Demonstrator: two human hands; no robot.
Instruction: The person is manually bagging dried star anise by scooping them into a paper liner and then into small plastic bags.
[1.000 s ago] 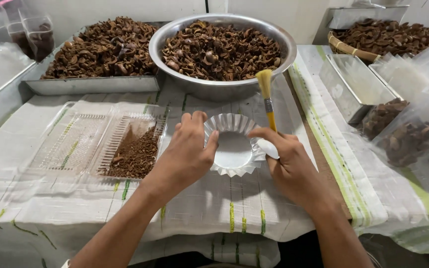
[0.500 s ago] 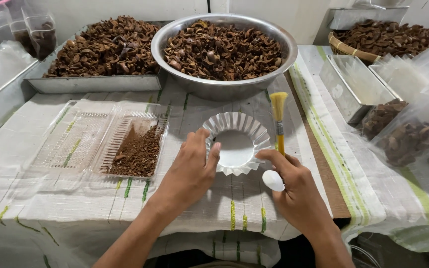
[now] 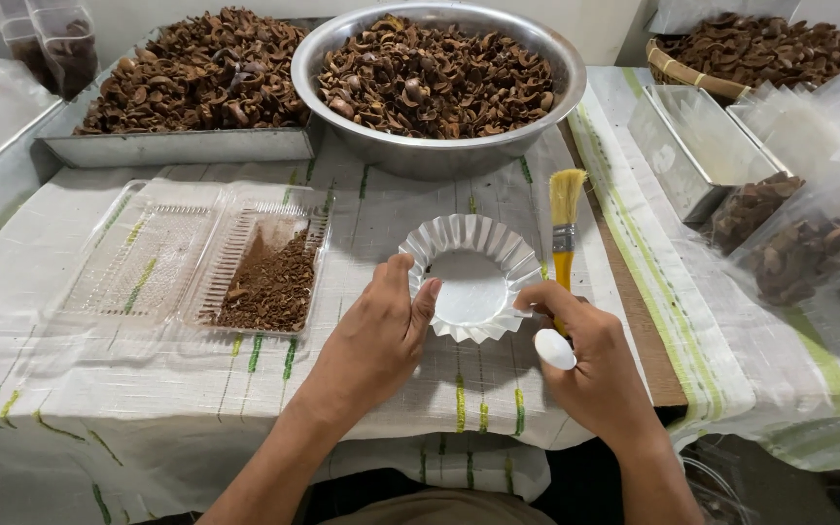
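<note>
Two hands, left hand (image 3: 376,340) and right hand (image 3: 590,365), gripping fluted foil cup (image 3: 471,277) (empty)

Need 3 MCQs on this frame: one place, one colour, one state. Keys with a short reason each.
1. Where does the fluted foil cup sit?
A. inside the steel bowl
B. on the cloth between both hands
C. in the clear plastic tray

2. What colour is the brush handle?
A. yellow
B. red
C. black

3. What fills the round steel bowl?
A. nothing
B. water
C. brown shell pieces

Answers:
1 B: left hand and right hand flank it on the cloth.
2 A: yellow shows below the ferrule.
3 C: it is heaped with brown husks.
</note>
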